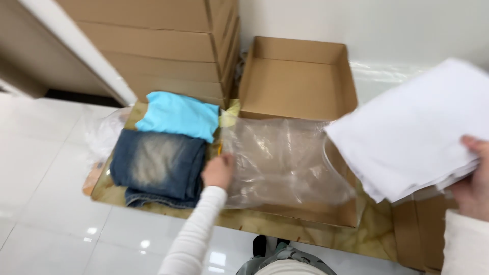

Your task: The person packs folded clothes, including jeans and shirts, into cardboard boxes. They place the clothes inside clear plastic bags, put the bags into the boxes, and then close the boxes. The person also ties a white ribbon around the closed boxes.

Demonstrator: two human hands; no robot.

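My left hand (pixel 218 171) rests on the clear floppy plastic bag (pixel 285 158) beside the folded blue jeans (pixel 155 165), fingers curled but I cannot tell their grip, while my right hand (pixel 471 183) pinches a loose white paper stack (pixel 417 127) that could slide out.

Folded jeans (pixel 158 165), clear bag (pixel 285 158), white sheets (pixel 412 127)

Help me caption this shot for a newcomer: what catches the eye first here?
The thick stack of white paper sheets fills the right side, held at its near edge by the right hand. In the middle, the left hand rests at the edge of a crinkled clear plastic bag lying over an open flat cardboard box. Left of it lie folded faded blue jeans with a folded bright turquoise garment behind.
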